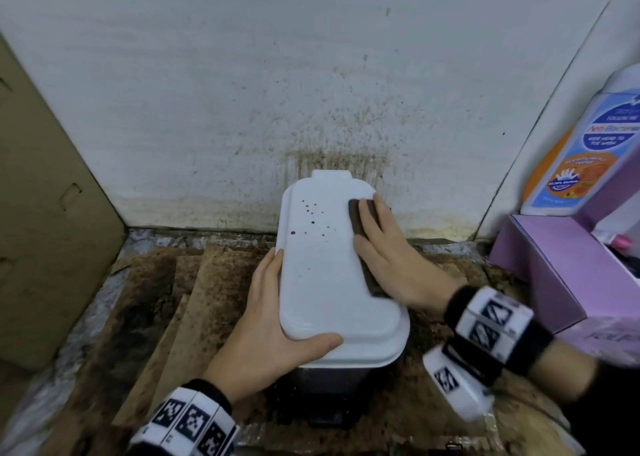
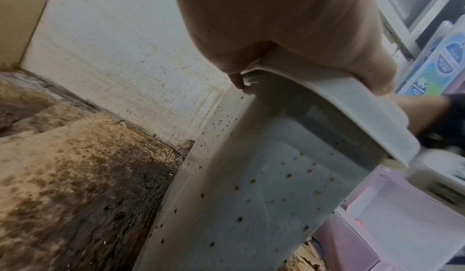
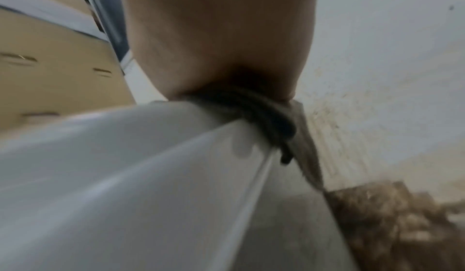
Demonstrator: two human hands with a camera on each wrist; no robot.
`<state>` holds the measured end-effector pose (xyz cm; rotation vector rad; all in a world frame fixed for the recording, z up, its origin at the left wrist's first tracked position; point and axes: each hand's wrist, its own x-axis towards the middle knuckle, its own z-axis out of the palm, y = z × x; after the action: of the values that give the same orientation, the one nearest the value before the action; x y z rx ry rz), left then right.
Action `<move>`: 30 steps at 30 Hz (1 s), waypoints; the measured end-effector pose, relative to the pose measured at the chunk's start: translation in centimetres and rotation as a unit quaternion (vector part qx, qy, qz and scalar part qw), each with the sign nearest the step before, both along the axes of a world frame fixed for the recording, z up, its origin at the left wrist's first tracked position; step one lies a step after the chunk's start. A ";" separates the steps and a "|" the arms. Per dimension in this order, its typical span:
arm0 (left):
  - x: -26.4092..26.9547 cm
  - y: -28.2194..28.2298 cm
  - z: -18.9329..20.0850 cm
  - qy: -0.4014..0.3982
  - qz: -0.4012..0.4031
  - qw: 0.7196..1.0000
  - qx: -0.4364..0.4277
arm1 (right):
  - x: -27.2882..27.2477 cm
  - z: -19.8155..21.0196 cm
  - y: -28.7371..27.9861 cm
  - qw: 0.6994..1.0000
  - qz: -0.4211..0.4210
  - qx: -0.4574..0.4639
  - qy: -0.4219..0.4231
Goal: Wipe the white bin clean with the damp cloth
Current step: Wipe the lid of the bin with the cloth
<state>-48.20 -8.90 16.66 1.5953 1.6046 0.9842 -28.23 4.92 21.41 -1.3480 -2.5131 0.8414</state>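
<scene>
The white bin (image 1: 325, 282) stands against the stained wall, its lid shut and dotted with brown spots toward the far left. My left hand (image 1: 266, 320) grips the lid's near-left corner, thumb across the front edge and fingers under the rim. My right hand (image 1: 384, 247) lies flat on the lid's right side and presses a dark brown cloth (image 1: 360, 220) onto it. In the left wrist view the bin's side wall (image 2: 251, 195) is speckled with brown dots below my left hand (image 2: 289, 36). In the right wrist view the cloth (image 3: 266, 116) is bunched under my right hand (image 3: 221, 46) at the lid's edge.
A cardboard box (image 1: 45, 213) stands at the left. A purple box (image 1: 561, 268) and a blue and orange bottle (image 1: 588, 150) stand close at the right. The floor (image 1: 166, 310) around the bin is dirty brown cardboard. The wall (image 1: 311, 74) behind the bin is spattered.
</scene>
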 end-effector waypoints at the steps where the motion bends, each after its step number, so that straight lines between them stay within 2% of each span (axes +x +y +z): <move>1: 0.0 0.0 0.0 0.000 0.001 1.000 -0.001 | -0.4 0.5 1.5 1.000 0.004 -0.008 -0.010; 6: -0.1 0.1 0.0 0.001 0.001 1.000 -0.006 | -1.9 1.8 7.1 0.999 0.010 -0.036 -0.035; 10: -0.1 0.0 0.1 0.003 -0.003 1.000 -0.008 | -1.9 1.2 7.6 0.999 0.009 -0.027 -0.021; 14: -0.2 0.1 0.1 0.003 -0.008 1.000 -0.007 | -0.9 0.7 5.1 1.000 0.006 -0.019 0.002; 19: 0.0 0.0 -0.1 0.005 -0.004 1.000 -0.002 | 1.0 -0.6 -2.0 0.999 0.006 0.018 0.040; 24: 0.1 -0.1 -0.3 0.009 0.004 1.000 0.007 | 1.9 -1.9 -9.6 0.994 0.003 0.107 0.027; 27: 0.3 -0.1 -0.2 0.006 0.006 1.000 0.008 | 1.9 -2.2 -10.1 0.993 -0.006 0.112 0.025; 30: 0.1 0.0 -0.3 0.004 0.007 1.000 0.005 | 1.6 -1.8 -8.1 0.993 0.005 0.118 0.009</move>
<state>-48.09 -8.89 16.37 1.5997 1.6203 0.9960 -26.66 -3.19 19.62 -1.2469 -2.5118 0.5339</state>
